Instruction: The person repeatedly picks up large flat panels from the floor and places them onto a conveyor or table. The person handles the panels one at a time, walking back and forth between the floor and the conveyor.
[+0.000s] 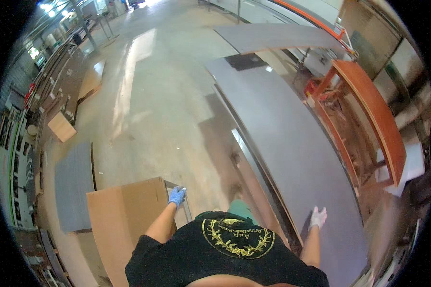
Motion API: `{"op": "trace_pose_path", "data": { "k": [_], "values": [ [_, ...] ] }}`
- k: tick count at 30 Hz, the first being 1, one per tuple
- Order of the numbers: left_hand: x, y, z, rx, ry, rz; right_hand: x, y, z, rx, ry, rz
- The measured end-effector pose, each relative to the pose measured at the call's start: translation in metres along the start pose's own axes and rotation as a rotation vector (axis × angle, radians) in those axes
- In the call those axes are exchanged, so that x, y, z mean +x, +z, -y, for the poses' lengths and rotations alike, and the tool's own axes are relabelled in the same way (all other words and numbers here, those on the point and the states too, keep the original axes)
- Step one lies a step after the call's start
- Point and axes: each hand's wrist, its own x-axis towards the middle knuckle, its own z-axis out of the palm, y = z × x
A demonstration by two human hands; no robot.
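Observation:
My left hand (177,195), in a blue glove, reaches forward with its fingers curled over a thin grey metal rail (187,210) at the far right corner of a brown board (122,215). My right hand (317,217), in a white glove, lies flat with fingers spread on the near part of a long grey panel (287,138). The panel stretches away from me on top of a stack of boards. My black shirt with a gold emblem fills the lower middle of the view.
A reddish wooden frame (373,110) stands right of the grey panel. Another grey panel (273,36) lies beyond it. A grey sheet (73,184) and a small brown box (62,126) sit on the concrete floor (153,105) to the left, along machines and shelving.

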Motion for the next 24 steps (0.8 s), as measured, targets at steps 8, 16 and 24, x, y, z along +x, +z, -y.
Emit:
{"op": "trace_pose_path", "data": {
  "k": [8,16,24],
  "values": [
    [0.028,0.037,-0.018,-0.156,0.186,-0.173,0.098,0.101,0.393,1.096,-0.152,0.840],
    [-0.021,0.027,0.034,-0.161,0.035,-0.584,0.143,0.161,0.668,1.412,0.262,1.148],
    [-0.102,0.082,0.140,-0.135,-0.435,-0.678,0.128,0.175,0.686,1.486,0.381,0.817]
  ]
}}
